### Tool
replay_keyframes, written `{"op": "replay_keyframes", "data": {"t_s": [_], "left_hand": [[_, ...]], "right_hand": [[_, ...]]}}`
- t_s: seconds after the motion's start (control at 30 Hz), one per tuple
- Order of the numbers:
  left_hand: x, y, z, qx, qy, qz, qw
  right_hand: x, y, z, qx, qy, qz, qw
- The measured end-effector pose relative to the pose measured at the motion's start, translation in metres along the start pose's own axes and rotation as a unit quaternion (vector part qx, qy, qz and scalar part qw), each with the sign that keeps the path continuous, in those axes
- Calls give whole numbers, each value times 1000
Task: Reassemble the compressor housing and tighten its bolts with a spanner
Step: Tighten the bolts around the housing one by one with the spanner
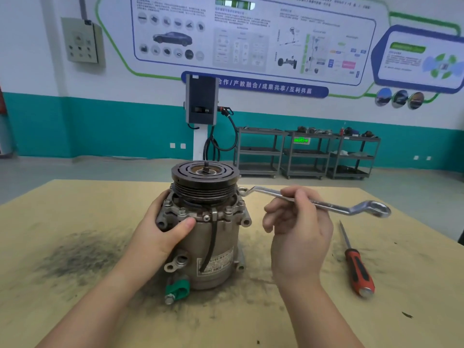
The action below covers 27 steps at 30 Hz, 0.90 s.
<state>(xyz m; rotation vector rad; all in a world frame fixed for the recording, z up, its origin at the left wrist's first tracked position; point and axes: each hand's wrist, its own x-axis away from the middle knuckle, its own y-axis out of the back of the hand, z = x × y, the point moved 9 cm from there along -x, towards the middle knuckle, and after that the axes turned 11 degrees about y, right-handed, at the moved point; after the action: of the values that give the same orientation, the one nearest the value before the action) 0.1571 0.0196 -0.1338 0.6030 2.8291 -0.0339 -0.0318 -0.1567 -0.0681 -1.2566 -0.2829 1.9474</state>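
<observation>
The compressor [213, 242] stands upright on the wooden table [75, 209], its black grooved pulley [204, 182] on top. Bolts [182, 211] ring the housing flange below the pulley. My left hand [160, 227] grips the flange on its left side, thumb across the front. My right hand [298, 232] holds a silver double ring spanner [334, 207] near the middle of its shaft. The spanner's left ring end [243, 191] sits at the flange's right rear edge, just under the pulley. Whether it is seated on a bolt is hidden.
A red-handled screwdriver [356, 267] lies on the table to the right. Dark grime [75, 257] stains the wood left of the compressor. A green clip [177, 290] sticks out at the compressor's base. Metal carts [306, 154] and a wall charger [200, 101] stand far behind.
</observation>
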Motion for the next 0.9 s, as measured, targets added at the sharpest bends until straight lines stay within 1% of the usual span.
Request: {"op": "replay_keyframes", "data": {"t_s": [0.07,0.17,0.27,0.33,0.47,0.57,0.67,0.73,0.83,0.9], "left_hand": [[0,0,0,-4,0,-3,1000],[-1,0,1,-10,-5,0,1000],[-2,0,2,-14,0,5,1000],[-2,1,2,-10,2,2,1000],[0,-1,-3,-15,-7,5,1000],[-2,0,0,-16,-4,5,1000],[-4,3,4,-10,4,-4,1000],[-7,3,5,-14,-5,-4,1000],[-9,3,4,-18,-17,-3,1000],[-10,4,5,-32,-21,-9,999]], "right_hand": [[-5,6,-15,-33,-76,-25,996],[-5,4,-30,-69,-149,-27,986],[-3,1,-37,-87,-180,-1,980],[-2,-3,-40,-85,-197,25,976],[-4,-5,-43,-70,-242,47,967],[-6,-2,-44,-47,-248,49,966],[-6,-3,-46,-71,-247,52,965],[-6,-6,-46,-82,-246,64,964],[-9,-12,-37,-61,-197,102,973],[-9,-11,-33,-28,-163,107,981]]}}
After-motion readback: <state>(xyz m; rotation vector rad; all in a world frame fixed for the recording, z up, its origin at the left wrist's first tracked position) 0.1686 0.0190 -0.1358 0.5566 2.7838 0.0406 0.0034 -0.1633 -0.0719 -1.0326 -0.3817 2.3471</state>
